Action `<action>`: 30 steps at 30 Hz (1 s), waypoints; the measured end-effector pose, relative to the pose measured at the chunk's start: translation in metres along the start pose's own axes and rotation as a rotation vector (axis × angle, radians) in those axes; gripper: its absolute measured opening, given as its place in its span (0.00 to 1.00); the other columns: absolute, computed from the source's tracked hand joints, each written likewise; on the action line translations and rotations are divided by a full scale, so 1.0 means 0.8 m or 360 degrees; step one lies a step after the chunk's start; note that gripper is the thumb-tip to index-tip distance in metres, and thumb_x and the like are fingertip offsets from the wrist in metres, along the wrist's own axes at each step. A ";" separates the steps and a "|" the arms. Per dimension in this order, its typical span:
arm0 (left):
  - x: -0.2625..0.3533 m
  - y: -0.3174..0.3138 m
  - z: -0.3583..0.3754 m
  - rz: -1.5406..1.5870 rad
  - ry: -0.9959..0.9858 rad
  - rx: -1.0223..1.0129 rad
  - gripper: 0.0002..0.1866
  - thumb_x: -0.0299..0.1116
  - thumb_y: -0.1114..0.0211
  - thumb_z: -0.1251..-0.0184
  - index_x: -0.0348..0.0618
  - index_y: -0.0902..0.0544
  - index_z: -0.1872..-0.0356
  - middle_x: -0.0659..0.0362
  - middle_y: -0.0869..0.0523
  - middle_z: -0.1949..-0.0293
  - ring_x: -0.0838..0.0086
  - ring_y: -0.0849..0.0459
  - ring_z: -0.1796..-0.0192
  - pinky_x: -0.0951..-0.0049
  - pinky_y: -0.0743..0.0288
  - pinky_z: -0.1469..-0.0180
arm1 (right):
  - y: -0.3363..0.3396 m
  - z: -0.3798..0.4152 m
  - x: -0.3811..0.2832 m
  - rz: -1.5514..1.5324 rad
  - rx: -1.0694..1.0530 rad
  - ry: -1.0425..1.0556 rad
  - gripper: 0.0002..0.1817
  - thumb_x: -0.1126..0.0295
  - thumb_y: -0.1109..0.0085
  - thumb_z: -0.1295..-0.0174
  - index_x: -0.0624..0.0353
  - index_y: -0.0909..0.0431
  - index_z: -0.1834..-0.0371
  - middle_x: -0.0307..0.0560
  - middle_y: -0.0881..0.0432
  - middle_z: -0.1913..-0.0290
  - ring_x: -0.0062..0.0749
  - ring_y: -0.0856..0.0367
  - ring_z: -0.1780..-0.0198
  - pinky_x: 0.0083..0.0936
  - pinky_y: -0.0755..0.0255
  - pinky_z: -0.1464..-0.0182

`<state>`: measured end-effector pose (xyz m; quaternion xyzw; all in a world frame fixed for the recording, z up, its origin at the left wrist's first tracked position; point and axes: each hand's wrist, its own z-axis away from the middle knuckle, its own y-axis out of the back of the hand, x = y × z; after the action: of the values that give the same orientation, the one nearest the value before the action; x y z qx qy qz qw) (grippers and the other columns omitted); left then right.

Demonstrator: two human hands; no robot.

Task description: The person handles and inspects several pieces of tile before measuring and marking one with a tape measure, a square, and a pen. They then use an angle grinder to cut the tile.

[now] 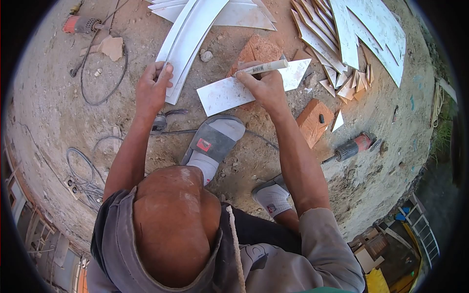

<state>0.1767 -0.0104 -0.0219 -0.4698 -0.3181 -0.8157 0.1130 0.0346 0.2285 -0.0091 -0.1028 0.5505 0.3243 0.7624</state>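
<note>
My left hand [155,88] is closed on the edge of long, thin white strips [188,49] that run up and away from me. In my right hand [266,88] is a pale marker [266,67], held between thumb and fingers. Under that hand a slanted white tile piece [220,96] lies across a red brick [259,50]. A second brick [312,122] with a small black cap [321,118] on it sits to the right, beside a small white triangle [338,121].
Cut white tiles [376,39] and narrow offcuts [359,84] are stacked at the upper right. One red power tool [355,147] lies at the right, another [80,24] at the upper left. Grey cables [90,188] cross the dirt ground. A ladder [424,234] is at the lower right.
</note>
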 end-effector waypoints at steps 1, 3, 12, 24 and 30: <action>0.001 0.000 0.001 -0.0015 0.0004 0.0011 0.23 0.47 0.35 0.29 0.34 0.19 0.49 0.55 0.13 0.64 0.78 0.17 0.69 0.76 0.24 0.62 | 0.000 -0.001 -0.001 0.0048 -0.0017 -0.0051 0.16 0.62 0.32 0.43 0.65 0.14 0.59 0.44 0.14 0.68 0.25 0.18 0.67 0.24 0.25 0.63; 0.003 0.003 0.003 -0.0078 -0.0025 0.0030 0.22 0.47 0.36 0.29 0.35 0.18 0.50 0.56 0.13 0.64 0.78 0.17 0.68 0.76 0.25 0.62 | -0.002 -0.001 -0.001 0.0095 -0.0034 -0.0100 0.17 0.62 0.31 0.41 0.65 0.15 0.57 0.41 0.15 0.68 0.21 0.20 0.67 0.20 0.27 0.63; -0.004 0.011 0.000 -0.0231 -0.0186 0.0201 0.19 0.46 0.36 0.29 0.38 0.13 0.53 0.58 0.14 0.69 0.75 0.16 0.66 0.74 0.26 0.61 | 0.023 0.016 0.002 -0.0506 0.0296 -0.0105 0.12 0.66 0.34 0.39 0.63 0.16 0.60 0.39 0.18 0.73 0.20 0.23 0.73 0.20 0.31 0.70; 0.002 0.022 -0.008 -0.0377 -0.0271 0.0152 0.16 0.41 0.35 0.30 0.35 0.14 0.59 0.60 0.17 0.72 0.77 0.21 0.67 0.74 0.28 0.62 | 0.010 0.084 0.009 -0.0668 0.0125 -0.0271 0.10 0.65 0.37 0.37 0.60 0.18 0.61 0.37 0.21 0.74 0.18 0.25 0.74 0.17 0.33 0.72; 0.007 0.015 0.000 -0.0298 -0.0338 0.0193 0.15 0.38 0.34 0.31 0.35 0.16 0.54 0.57 0.15 0.65 0.74 0.19 0.63 0.72 0.25 0.57 | 0.004 0.092 0.006 -0.0830 0.0103 -0.0249 0.12 0.65 0.38 0.35 0.62 0.18 0.56 0.39 0.19 0.71 0.18 0.23 0.72 0.17 0.31 0.70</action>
<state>0.1797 -0.0190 -0.0121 -0.5141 -0.4193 -0.7477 0.0301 0.0902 0.2704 0.0148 -0.1914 0.4550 0.1063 0.8632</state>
